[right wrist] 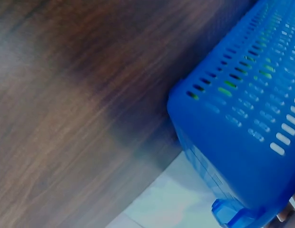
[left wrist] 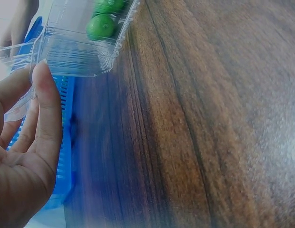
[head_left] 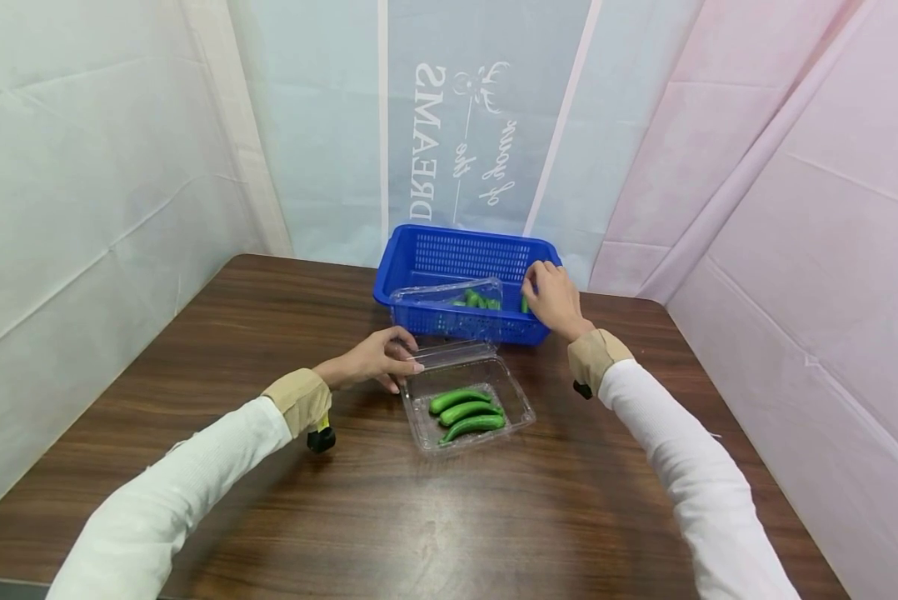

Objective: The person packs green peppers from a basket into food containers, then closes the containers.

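Observation:
Three glossy, curved green vegetables (head_left: 467,410) lie side by side in a clear plastic clamshell box (head_left: 520,406) on the table. My left hand (head_left: 377,360) pinches the box's hinge-side edge between thumb and fingers, as the left wrist view also shows. The box's transparent lid (head_left: 449,292) stands raised against the blue basket (head_left: 464,327). Over the basket's right end, my right hand (head_left: 554,296) reaches in with curled fingers. A green vegetable (head_left: 525,304) shows at its fingertips. In the right wrist view the basket wall hides most of that hand.
More green vegetables (head_left: 481,300) lie inside the basket, seen through the lid. The basket stands at the back of the brown wooden table (head_left: 306,517). Printed cloth (head_left: 329,125) hangs behind, with pale cloth walls on both sides.

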`<state>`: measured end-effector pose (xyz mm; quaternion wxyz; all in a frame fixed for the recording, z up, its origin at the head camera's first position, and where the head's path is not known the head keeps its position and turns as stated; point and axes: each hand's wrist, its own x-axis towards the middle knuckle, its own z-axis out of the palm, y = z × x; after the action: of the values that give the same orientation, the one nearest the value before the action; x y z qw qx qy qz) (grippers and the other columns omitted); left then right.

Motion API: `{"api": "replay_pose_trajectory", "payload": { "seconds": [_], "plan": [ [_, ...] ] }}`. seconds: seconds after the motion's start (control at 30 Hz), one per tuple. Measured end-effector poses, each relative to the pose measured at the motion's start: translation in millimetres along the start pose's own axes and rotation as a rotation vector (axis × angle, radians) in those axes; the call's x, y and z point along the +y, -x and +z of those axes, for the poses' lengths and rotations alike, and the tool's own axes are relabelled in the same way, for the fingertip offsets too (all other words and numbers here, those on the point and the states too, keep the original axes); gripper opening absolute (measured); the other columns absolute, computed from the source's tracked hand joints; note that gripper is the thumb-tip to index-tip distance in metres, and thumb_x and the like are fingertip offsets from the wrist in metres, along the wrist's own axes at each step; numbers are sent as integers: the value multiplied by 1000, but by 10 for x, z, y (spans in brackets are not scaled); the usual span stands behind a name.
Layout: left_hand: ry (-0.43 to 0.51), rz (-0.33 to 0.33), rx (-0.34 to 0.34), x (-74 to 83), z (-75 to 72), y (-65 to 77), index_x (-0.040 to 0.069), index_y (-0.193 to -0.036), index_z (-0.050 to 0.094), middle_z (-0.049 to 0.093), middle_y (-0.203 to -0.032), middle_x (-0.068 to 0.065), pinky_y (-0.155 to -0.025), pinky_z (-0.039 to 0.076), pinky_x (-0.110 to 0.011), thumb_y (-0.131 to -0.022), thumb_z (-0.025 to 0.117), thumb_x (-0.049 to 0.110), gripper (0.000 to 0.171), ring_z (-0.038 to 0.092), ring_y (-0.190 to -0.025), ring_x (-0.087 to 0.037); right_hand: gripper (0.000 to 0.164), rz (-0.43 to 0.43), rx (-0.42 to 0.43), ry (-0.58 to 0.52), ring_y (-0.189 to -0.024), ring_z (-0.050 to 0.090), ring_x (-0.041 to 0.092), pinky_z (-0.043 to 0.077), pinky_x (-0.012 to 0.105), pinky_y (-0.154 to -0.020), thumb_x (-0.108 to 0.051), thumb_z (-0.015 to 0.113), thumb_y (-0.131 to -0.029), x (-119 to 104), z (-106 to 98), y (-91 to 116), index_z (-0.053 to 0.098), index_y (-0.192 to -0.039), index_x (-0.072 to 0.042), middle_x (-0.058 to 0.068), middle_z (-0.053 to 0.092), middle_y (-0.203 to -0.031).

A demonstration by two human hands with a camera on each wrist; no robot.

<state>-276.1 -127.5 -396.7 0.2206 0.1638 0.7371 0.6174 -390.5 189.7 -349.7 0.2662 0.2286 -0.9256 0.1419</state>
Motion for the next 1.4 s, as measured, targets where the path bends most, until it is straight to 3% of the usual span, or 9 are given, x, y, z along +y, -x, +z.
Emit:
{"api": "replay_pose_trajectory", "payload": {
  "seconds": [0.1, 0.27, 0.43, 0.57, 0.77, 1.03, 1.23, 1.4],
  "plan": [
    [-5, 1, -5, 71, 21, 53, -2, -115, 38, 55, -99, -28, -66, 46, -59, -81, 65, 10, 46, 59, -68, -33, 13, 33, -70, 16, -69, 45, 25, 39, 36, -60, -16, 49, -88, 29, 1, -54, 57, -87, -5, 8, 50, -79],
    [-6, -3, -2, 120, 39, 98, -3, -115, 38, 53, -101, -31, -66, 47, -58, -81, 65, 9, 44, 59, -68, -33, 18, 92, -298, 58, -74, 52, 25, 45, 39, -61, -19, 52, -86, 46, -30, -150, 62, -91, -5, 11, 56, -85],
    [-2, -13, 0, 35, 0, 34, -2, -115, 39, 53, -102, -31, -66, 46, -58, -81, 65, 10, 45, 59, -69, -35, 19, 128, -572, 59, -86, 56, 27, 46, 45, -76, -22, 56, -86, 34, -53, -273, 64, -95, -7, 9, 62, -92],
    [-9, -8, 12, -55, -27, -23, 1, -116, 39, 55, -101, -29, -64, 47, -57, -80, 66, 12, 47, 59, -68, -34, 20, 98, -713, 27, -94, 55, 27, 39, 46, -88, -23, 59, -86, 23, -45, -343, 66, -97, -8, 7, 63, -95],
    [-51, 6, 18, -82, -17, -48, 5, -115, 40, 57, -99, -24, -63, 50, -53, -79, 68, 18, 47, 60, -68, -30, 18, 45, -817, -26, -98, 54, 26, 43, 42, -85, -16, 59, -85, 43, -14, -365, 66, -101, -9, 10, 63, -100],
    [-55, 8, 32, -78, -28, -65, 8, -112, 42, 59, -94, -19, -60, 51, -50, -79, 68, 17, 43, 60, -68, -31, 37, 29, -979, -68, -113, 41, 36, 44, 42, -86, 5, 39, -84, 62, 45, -386, 56, -116, -1, 24, 49, -121],
    [-54, 13, 37, -95, -26, -65, 7, -112, 42, 59, -93, -18, -60, 51, -50, -79, 68, 18, 43, 60, -67, -30, 37, 84, -1060, -148, -118, 35, 35, 44, 40, -87, 1, 40, -87, 71, 90, -372, 49, -123, 0, 25, 40, -128],
    [-44, 8, 36, -98, -14, -59, 6, -112, 41, 59, -93, -18, -60, 50, -52, -79, 68, 16, 45, 60, -66, -28, 39, 92, -1088, -142, -120, 31, 35, 43, 35, -87, 1, 37, -88, 45, 125, -370, 46, -126, 0, 25, 36, -131]
  ]
}}
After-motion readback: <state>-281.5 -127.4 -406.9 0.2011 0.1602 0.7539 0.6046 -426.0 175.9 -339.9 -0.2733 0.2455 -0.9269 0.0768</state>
